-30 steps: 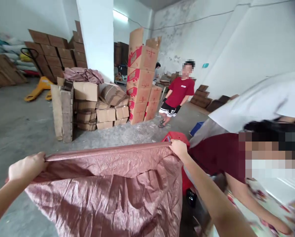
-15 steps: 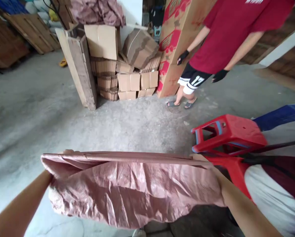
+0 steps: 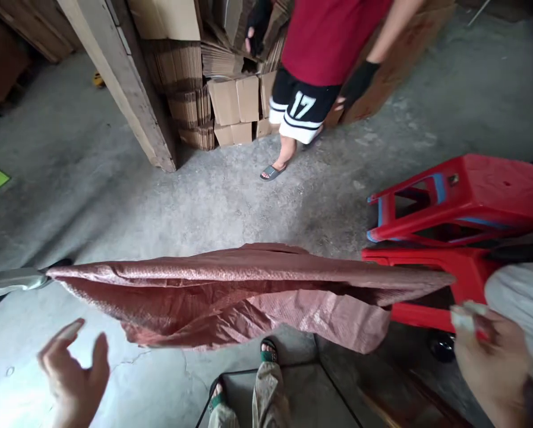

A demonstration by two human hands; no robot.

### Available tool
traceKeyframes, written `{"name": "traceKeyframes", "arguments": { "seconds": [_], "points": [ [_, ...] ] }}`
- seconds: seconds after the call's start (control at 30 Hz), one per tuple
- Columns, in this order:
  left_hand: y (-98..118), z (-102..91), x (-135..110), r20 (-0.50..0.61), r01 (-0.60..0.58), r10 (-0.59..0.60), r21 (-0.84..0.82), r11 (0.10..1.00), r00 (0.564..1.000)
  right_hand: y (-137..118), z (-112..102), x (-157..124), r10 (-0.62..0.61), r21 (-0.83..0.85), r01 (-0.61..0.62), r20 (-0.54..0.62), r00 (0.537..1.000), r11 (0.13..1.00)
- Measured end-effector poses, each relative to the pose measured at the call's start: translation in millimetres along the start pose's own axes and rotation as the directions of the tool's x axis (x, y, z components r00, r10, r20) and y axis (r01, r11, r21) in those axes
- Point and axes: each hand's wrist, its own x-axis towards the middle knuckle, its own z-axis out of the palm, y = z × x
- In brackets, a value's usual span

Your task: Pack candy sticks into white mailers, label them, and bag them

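A reddish-pink woven sack is stretched wide in front of me, its upper edge taut and its lower part sagging in folds. My left hand is off the sack, below its left corner, fingers apart and holding nothing. Below the right corner is my right hand, blurred, with its fingers curled. Something small, whitish and red, shows at its fingertips, too smeared to name. The sack's left corner meets a pale grey object; what holds the right corner is unclear.
Red plastic stools stand at the right. Ahead, a person in black shorts stands before stacked flat cardboard. A wooden board leans at the left. Thin black bars lie near my feet.
Both hands have let go of the sack and moved down and outward. The sack's edge now spans wider. The person ahead has come closer and further left in view.
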Motion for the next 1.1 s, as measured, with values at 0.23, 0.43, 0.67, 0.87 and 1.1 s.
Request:
{"name": "traceKeyframes", "arguments": {
  "seconds": [0.23,0.43,0.67,0.87,1.1],
  "points": [
    [95,21.7,3,0.742,-0.487,0.368,-0.063,0.871,0.56,-105,31,-21,-0.528,0.105,0.596,0.6,0.6,0.796],
    [39,-66.6,-36,0.72,-0.608,0.556,-0.235,0.758,0.415,-66,-31,-79,-0.239,-0.023,0.479,0.845,0.478,0.877],
    [-13,-156.3,-95,0.553,-0.595,0.655,-0.32,0.737,0.515,-86,-129,-153,-0.254,0.024,0.404,0.81,0.528,0.915],
    [-22,-164.6,-62,0.538,-0.536,0.629,-0.343,0.772,0.561,-97,-137,-132,-0.323,0.092,0.389,0.744,0.585,0.917],
    [-16,-166.2,2,0.657,-0.588,0.601,-0.285,0.757,0.456,-114,-127,-91,-0.446,0.241,0.379,0.579,0.683,0.893]
  ]
}}
